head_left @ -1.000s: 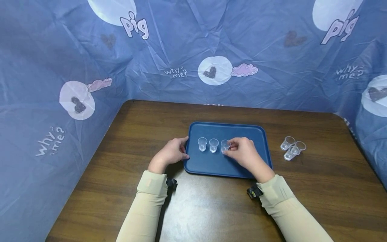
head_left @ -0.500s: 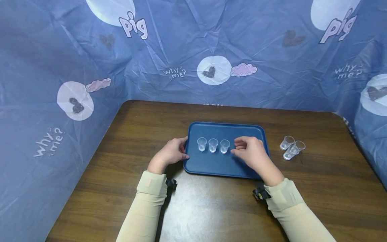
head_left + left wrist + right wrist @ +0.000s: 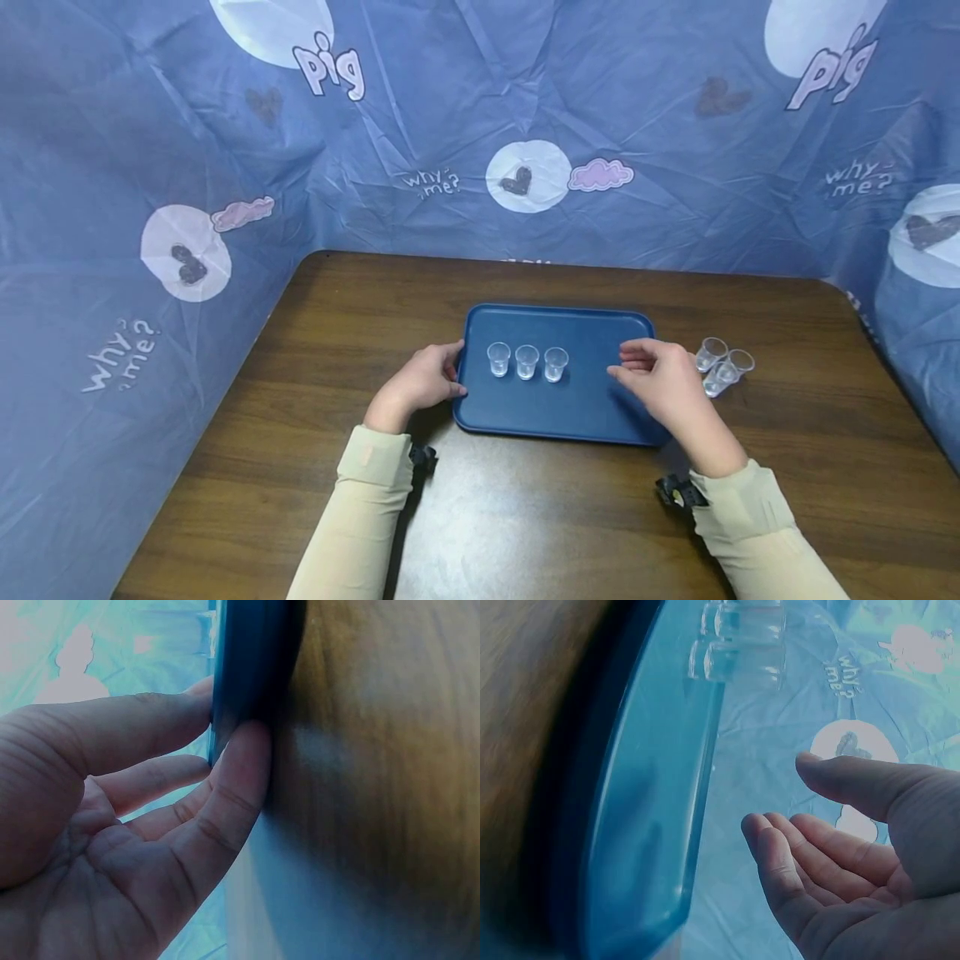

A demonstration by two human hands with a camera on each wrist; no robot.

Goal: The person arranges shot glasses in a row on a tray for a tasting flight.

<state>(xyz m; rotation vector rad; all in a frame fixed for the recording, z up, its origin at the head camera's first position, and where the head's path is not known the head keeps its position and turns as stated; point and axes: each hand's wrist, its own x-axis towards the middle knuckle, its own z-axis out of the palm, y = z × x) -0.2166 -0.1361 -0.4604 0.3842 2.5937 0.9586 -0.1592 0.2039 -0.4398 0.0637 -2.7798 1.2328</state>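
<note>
A blue tray [image 3: 547,417] lies on the table. My left hand [image 3: 415,387] grips its left edge, with the fingers [image 3: 240,761] and thumb at the rim in the left wrist view. Three small clear plastic cups stand upright in a row on the tray: a left cup [image 3: 498,360], a middle cup [image 3: 527,363] and a right cup [image 3: 556,365]. Over the tray's right side is my right hand [image 3: 670,385], holding nothing; the right wrist view shows its thumb [image 3: 840,774] apart from the bent fingers.
Right of the tray, more clear cups sit close together on the wooden table [image 3: 810,417]: a back cup [image 3: 709,357] partly behind my right hand, and others, one tipped over [image 3: 729,370]. A blue printed cloth [image 3: 420,108] hangs behind and at both sides.
My right hand has let go of the right cup in the row and moved right across the tray toward the clustered cups. My left hand has stayed at the tray's edge.
</note>
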